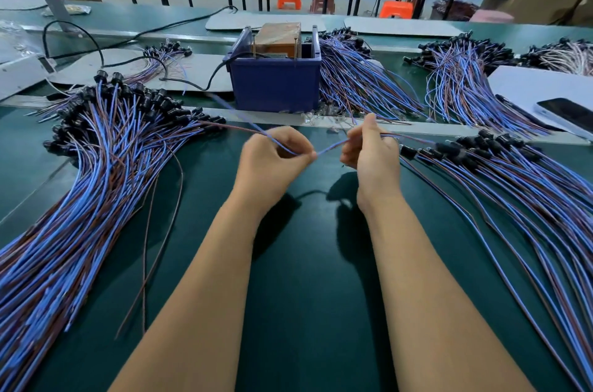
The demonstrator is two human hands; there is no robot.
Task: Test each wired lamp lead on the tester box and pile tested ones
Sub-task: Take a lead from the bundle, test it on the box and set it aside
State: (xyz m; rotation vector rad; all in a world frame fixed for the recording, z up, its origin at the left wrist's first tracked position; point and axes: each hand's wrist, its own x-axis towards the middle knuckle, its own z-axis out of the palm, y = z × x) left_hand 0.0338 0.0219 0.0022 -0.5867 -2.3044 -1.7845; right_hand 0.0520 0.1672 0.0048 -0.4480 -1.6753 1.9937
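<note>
My left hand [272,157] and my right hand [369,151] are close together above the green table, just in front of the blue tester box [274,83]. Both pinch one lamp lead [330,147] of blue and brown wire. Its blue wire runs up and left from my left hand toward the box; the lead's other end passes through my right hand to the right. A large pile of leads with black lamp holders [106,148] fans out at my left. Another pile of leads [513,180] lies at my right.
More lead bundles [362,77] lie behind and right of the box. A black power cable [179,77] snakes to the box from the left. A phone [568,115] rests on white sheets at far right. Small glass bulbs [321,117] lie before the box.
</note>
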